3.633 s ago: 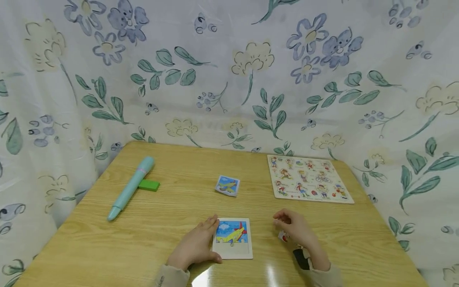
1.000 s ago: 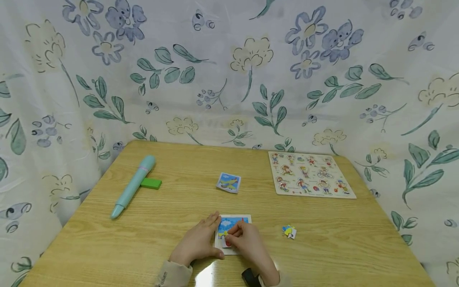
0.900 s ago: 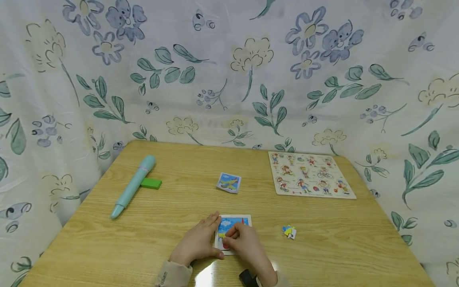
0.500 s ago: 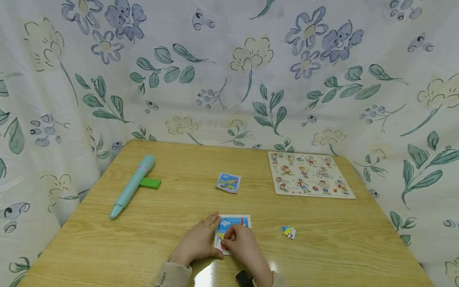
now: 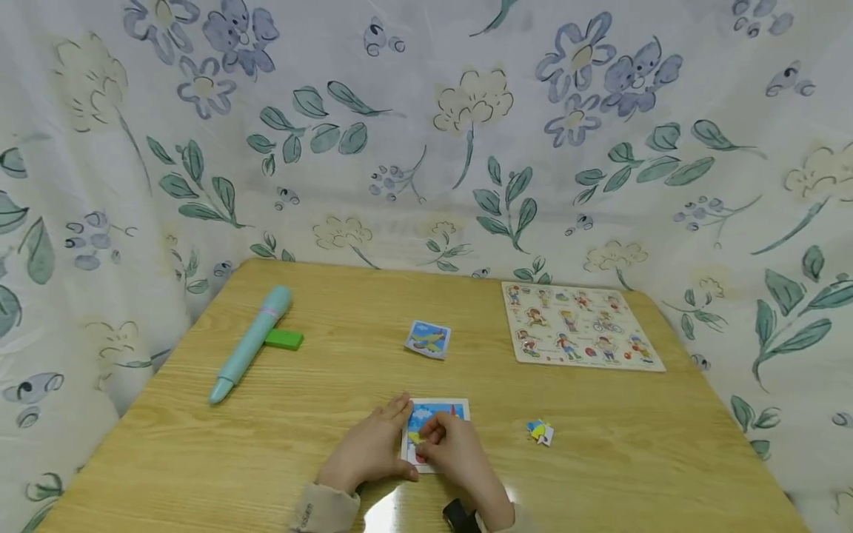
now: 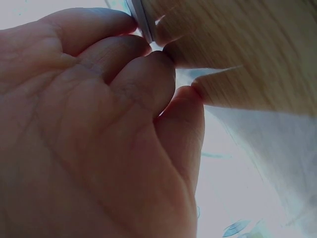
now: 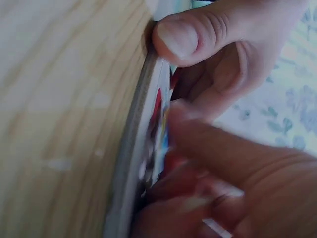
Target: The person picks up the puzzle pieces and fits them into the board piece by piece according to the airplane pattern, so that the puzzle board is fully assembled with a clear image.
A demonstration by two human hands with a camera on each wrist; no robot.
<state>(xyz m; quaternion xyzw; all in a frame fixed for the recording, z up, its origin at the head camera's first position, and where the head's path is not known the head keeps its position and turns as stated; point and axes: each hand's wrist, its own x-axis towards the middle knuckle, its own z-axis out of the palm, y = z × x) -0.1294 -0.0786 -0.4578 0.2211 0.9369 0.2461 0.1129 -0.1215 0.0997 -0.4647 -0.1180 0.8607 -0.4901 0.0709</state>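
Note:
A small jigsaw board [image 5: 409,468] with a plane picture and a pale rim lies near the front of the table. My left hand [image 5: 373,448] holds its left side, fingers at the far corner and thumb at the near one. The right wrist view shows that thumb [image 7: 181,39] on the board's edge. Over the board's lower left, my right hand [image 5: 453,448] pinches a jigsaw piece [image 5: 420,460] with some red on it, between thumb and forefinger. My fingers hide much of the picture. Loose jigsaw pieces [image 5: 540,432] in yellow, blue and white lie to the right.
A small plane picture card [image 5: 428,340] lies beyond the board. At the back right is a large wooden puzzle [image 5: 586,326] with figures. A teal pen-shaped object [image 5: 249,346] lies at the left beside a green block [image 5: 284,340]. A floral curtain [image 5: 426,148] hangs behind the table.
My right hand has moved left from the loose pieces to the board, bringing a piece. Over the last second it has brought the piece down onto the lower left. The left hand stays put.

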